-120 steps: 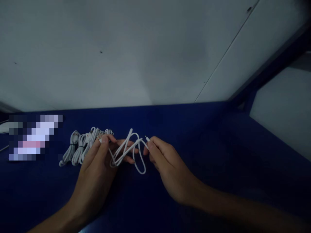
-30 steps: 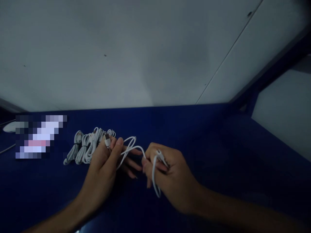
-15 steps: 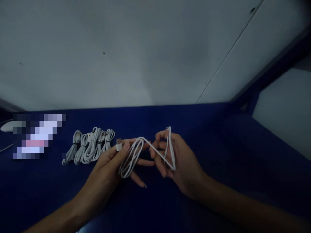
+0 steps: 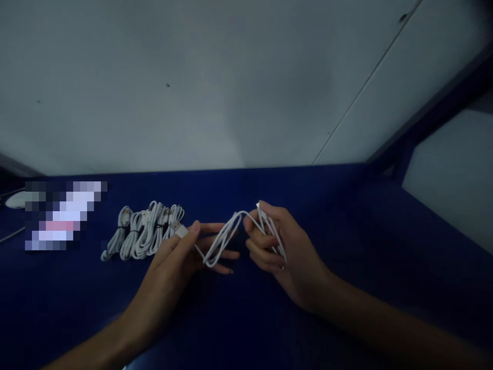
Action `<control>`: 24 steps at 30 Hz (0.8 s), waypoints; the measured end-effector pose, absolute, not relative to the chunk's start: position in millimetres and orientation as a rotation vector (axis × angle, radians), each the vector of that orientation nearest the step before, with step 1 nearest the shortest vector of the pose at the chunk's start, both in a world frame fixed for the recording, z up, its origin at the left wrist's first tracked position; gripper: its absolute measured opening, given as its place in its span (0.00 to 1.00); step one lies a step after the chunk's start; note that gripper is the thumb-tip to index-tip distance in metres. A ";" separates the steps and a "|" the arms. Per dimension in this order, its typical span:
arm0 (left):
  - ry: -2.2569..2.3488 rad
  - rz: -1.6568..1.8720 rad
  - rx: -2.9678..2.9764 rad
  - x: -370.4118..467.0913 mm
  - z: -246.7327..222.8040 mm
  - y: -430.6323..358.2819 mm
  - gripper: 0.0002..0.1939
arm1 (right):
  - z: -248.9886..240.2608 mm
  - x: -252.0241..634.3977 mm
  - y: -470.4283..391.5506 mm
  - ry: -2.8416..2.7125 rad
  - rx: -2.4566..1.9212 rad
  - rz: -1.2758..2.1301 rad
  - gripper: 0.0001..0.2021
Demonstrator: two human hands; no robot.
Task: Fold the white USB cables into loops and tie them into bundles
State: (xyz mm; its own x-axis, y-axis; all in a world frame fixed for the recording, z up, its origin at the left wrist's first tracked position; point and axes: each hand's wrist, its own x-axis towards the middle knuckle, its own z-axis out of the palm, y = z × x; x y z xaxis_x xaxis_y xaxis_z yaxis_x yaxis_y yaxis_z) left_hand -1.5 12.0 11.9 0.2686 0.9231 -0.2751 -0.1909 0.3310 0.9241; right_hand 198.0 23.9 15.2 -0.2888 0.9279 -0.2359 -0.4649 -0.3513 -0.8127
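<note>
A white cable (image 4: 222, 240) hangs in loops between my two hands above the blue table. My left hand (image 4: 179, 254) pinches it near its USB plug (image 4: 179, 229) between thumb and index finger, with the other fingers spread behind the loops. The fingers of my right hand (image 4: 281, 241) are curled round another folded part of the same cable, whose other end pokes up by the index finger. Left of my left hand, several bundled white cables (image 4: 144, 234) lie side by side, some with a dark tie round the middle.
A blurred-out bright object (image 4: 67, 216) lies at the far left of the blue table (image 4: 215, 187), beside a white rounded item (image 4: 16, 199) with a thin cord. A pale wall (image 4: 192, 103) rises behind, and a blue frame (image 4: 435, 113) stands at the right.
My right hand's fingers have curled in around its part of the cable. The loops by my left hand have moved right and up, away from its thumb.
</note>
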 end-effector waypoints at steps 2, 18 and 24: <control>1.004 0.966 0.871 -0.7 11.5 15.4 0.20 | 16.3 199.1 23.5 -0.874 -0.917 1.744 0.23; 0.899 0.807 0.971 4.2 12.7 6.8 0.19 | 12.0 195.7 20.9 -1.276 -1.100 1.392 0.24; 1.037 0.839 1.064 6.9 20.5 5.3 0.16 | 16.8 194.8 10.1 -1.489 -1.131 1.118 0.20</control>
State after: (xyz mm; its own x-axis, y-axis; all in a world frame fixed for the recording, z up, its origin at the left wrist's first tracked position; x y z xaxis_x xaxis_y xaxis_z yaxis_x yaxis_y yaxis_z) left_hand 6.9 5.3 20.5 0.3061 0.9173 -0.2546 -0.0568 0.2845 0.9570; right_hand 194.8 10.1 16.8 -0.1476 0.9787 0.1427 0.1357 0.1629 -0.9773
